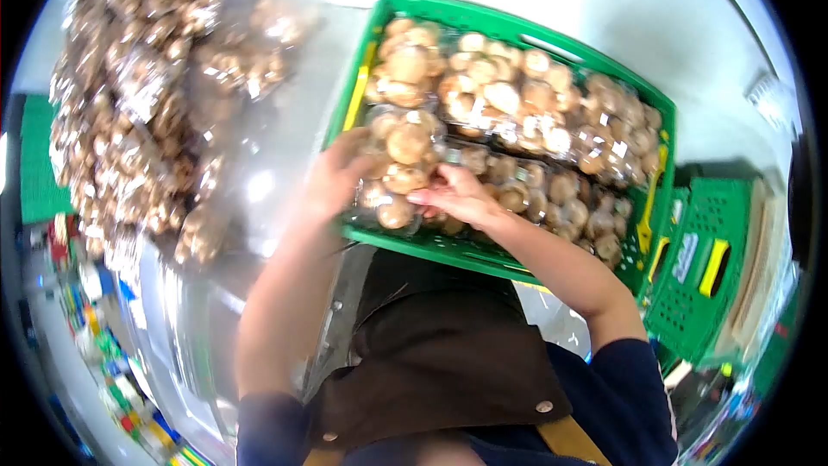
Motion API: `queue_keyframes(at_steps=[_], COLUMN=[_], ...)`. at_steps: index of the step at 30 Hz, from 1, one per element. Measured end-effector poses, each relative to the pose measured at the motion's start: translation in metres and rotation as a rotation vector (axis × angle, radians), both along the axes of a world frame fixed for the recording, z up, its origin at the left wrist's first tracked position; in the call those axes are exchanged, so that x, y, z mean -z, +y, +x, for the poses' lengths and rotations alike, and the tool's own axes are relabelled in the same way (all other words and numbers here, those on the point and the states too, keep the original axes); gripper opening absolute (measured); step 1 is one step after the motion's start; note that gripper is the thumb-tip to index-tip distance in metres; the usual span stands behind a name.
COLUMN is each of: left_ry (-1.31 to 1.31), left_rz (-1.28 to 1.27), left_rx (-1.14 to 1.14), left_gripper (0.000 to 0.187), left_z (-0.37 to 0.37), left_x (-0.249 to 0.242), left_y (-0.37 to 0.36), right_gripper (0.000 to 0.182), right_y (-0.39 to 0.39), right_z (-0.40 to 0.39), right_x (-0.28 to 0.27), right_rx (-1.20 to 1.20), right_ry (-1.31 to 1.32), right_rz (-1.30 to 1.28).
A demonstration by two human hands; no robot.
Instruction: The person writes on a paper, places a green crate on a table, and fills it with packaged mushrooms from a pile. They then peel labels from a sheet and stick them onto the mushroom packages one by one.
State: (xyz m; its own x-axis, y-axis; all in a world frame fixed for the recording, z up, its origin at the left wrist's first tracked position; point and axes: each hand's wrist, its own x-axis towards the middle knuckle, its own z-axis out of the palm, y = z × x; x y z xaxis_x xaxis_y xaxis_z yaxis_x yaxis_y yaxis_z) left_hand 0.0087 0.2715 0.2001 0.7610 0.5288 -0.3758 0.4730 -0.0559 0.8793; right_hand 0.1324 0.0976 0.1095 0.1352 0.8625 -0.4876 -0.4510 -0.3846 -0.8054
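A clear-wrapped pack of brown mushrooms (407, 145) sits in the front left corner of a green crate (414, 246). My right hand (463, 197) grips the right side of this pack, thumb on top of the wrap and fingers bent around its edge. At the pack's left side is my left hand (335, 174), smeared by motion, with its fingertips close to the wrap. Whether they press on it I cannot make out. More wrapped mushroom packs (509, 91) lie in rows behind and to the right.
Left of the crate, a large heap of wrapped mushrooms (129, 95) lies on a shiny metal table (259, 181). More green crates (703, 267) stand at the right. A brown apron (448, 354) covers my front, close to the crate's near edge.
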Motion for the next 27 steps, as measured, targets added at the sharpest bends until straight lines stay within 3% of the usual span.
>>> queue_keyframes(at_steps=[1, 3, 4, 5, 7, 9, 10, 13, 15, 16, 17, 19, 20, 23, 26, 27], left_ry=[0.267, 0.004, -0.047, -0.044, 0.062, -0.121, -0.176, -0.102, -0.232, -0.213, -0.193, -0.543, -0.673, -0.735, -0.730, -0.782], left_rz=[0.327, 0.818, 0.993, 0.943, 0.939, 0.653, 0.559, 0.828, 0.723, 0.830, 0.934, 0.630, 0.489, 0.193, 0.156, -0.011], left_rx=[0.034, 0.269, 0.252, 0.217, 0.302, 0.237, 0.139, -0.431, -0.877, -0.999, -1.120, -1.424, -1.563, -1.475, -1.404, -1.411], left_gripper=[0.046, 0.034, 0.035, 0.035, 0.038, 0.043, 0.045, 0.041, 0.042, 0.043, 0.044, 0.047, 0.048, 0.031, 0.041, 0.043], left_z=[-0.003, -0.017, -0.020, -0.021, -0.033, -0.052, -0.062, -0.125, -0.182, -0.212, -0.234, -0.238, -0.240, -0.285, -0.311, -0.294], left_x=[-0.012, 0.020, 0.011, 0.009, 0.001, -0.002, -0.014, -0.034, -0.037, -0.045, -0.049, -0.076, -0.087, -0.054, -0.024, -0.050], left_y=[-0.011, -0.012, -0.027, -0.036, -0.046, -0.026, -0.015, 0.036, 0.089, 0.115, 0.139, 0.166, 0.179, 0.242, 0.272, 0.261], right_gripper=[0.044, 0.040, 0.041, 0.043, 0.038, 0.036, 0.039, 0.038, 0.027, 0.019, 0.017, 0.022, 0.027, 0.048, 0.069, 0.076], right_y=[0.005, 0.013, 0.020, 0.025, 0.035, 0.037, 0.032, 0.035, 0.060, 0.077, 0.103, 0.160, 0.193, 0.285, 0.363, 0.386], right_z=[-0.002, -0.007, -0.011, -0.014, -0.013, -0.004, 0.001, 0.005, -0.003, -0.011, -0.021, -0.045, -0.061, -0.118, -0.170, -0.180], right_x=[0.008, 0.002, 0.004, 0.007, -0.019, -0.028, -0.030, -0.084, -0.122, -0.124, -0.152, -0.143, -0.130, -0.114, -0.121, -0.130], right_rx=[-0.010, -0.042, -0.066, -0.077, -0.235, -0.391, -0.448, -0.600, -0.307, -0.191, -0.253, -0.204, -0.201, -0.197, -0.212, -0.224], right_ry=[-0.069, -0.192, -0.248, -0.309, -0.689, -0.633, -0.887, -1.441, -1.007, -0.769, -0.755, -0.313, -0.341, -0.238, -0.314, -0.365], right_rz=[0.010, -0.059, -0.103, -0.151, -0.193, -0.293, -0.226, -0.143, 0.052, 0.176, 0.174, 0.236, 0.346, 0.576, 0.630, 0.585])
